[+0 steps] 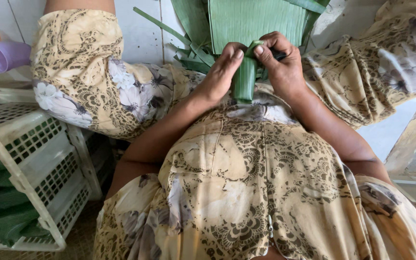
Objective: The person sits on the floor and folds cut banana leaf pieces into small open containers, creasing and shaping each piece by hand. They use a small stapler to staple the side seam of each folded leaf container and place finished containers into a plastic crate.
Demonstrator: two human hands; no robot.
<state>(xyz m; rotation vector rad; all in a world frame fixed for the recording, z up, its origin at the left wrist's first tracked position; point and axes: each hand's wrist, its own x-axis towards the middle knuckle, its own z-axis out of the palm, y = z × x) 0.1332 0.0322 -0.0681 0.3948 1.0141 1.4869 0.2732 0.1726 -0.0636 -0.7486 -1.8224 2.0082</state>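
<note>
Patterned dress (246,192) fills the foreground; left hand (220,72) and right hand (280,65) pinch a folded leaf strip (244,77), fingers clamped on it.

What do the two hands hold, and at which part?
Both the left hand and the right hand pinch a folded green leaf strip at its top end.

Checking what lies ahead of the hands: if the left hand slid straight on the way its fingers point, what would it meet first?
Most likely the folded leaf strip its fingertips already pinch, then the right hand just beyond; depth is hard to judge for the left hand.
</note>
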